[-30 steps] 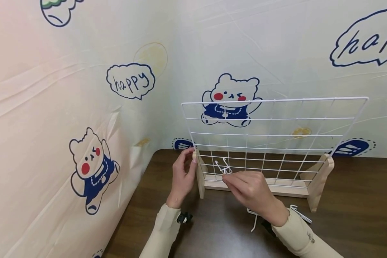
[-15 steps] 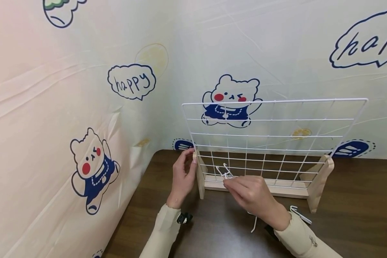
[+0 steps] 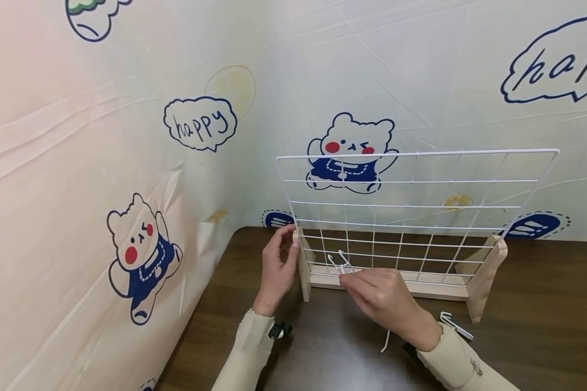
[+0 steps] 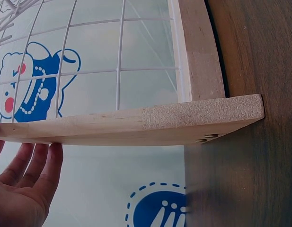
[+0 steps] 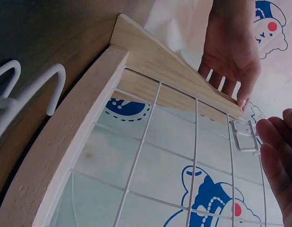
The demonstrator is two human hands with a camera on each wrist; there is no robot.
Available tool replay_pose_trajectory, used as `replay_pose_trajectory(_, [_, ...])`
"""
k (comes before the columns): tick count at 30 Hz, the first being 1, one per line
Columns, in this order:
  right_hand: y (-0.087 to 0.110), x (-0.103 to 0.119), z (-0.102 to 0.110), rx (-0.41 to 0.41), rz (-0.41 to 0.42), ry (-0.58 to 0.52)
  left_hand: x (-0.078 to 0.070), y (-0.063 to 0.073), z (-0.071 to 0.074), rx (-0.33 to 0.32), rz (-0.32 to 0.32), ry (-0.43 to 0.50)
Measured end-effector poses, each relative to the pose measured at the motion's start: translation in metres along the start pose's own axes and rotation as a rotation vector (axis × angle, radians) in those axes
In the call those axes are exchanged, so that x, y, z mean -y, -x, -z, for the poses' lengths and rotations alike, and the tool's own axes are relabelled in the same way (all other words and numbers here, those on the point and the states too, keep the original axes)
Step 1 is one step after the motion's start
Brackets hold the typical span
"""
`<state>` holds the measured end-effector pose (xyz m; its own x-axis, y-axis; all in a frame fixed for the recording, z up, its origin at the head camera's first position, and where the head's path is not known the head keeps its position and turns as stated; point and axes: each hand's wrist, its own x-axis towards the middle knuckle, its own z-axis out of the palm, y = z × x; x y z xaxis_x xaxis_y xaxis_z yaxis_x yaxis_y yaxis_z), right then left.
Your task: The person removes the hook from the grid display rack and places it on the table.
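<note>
A white wire grid stands upright in a pale wooden stand. My left hand holds the upper end of the stand's left side panel. In the left wrist view its fingertips touch the outer face of that wooden panel. In front of the grid's lower left, my right hand pinches a white wire hook, prongs pointing up. The right wrist view has this hook against the grid wires near the left panel; I cannot tell whether it is hooked on.
Another white hook lies on the dark wooden table, right of my right wrist. Part of one more hook shows below that hand. A printed cloth hangs behind and to the left.
My right hand has lowered slightly with the hook, covering more of the hook lying below it. My left hand stays on the side panel.
</note>
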<state>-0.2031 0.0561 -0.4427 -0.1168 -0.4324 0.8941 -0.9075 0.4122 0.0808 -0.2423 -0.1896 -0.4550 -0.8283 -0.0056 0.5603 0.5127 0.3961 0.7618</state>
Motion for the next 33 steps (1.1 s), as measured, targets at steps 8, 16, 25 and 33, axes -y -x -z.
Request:
replay_pose_trajectory(8, [0.000,0.002,0.000,-0.017,0.008,0.002,0.000,-0.001,-0.001,-0.002,-0.026,-0.002])
replay_pose_trajectory(16, [0.006,0.003,-0.001,0.021,-0.002,0.002,0.001,0.000,0.000,0.001,-0.025,0.004])
replay_pose_trajectory(25, [0.011,0.005,-0.002,0.055,-0.009,0.005,0.002,0.000,0.000,-0.005,-0.039,0.006])
replay_pose_trajectory(33, [0.017,0.007,-0.004,0.082,0.002,0.007,0.003,0.000,0.000,-0.005,-0.040,0.011])
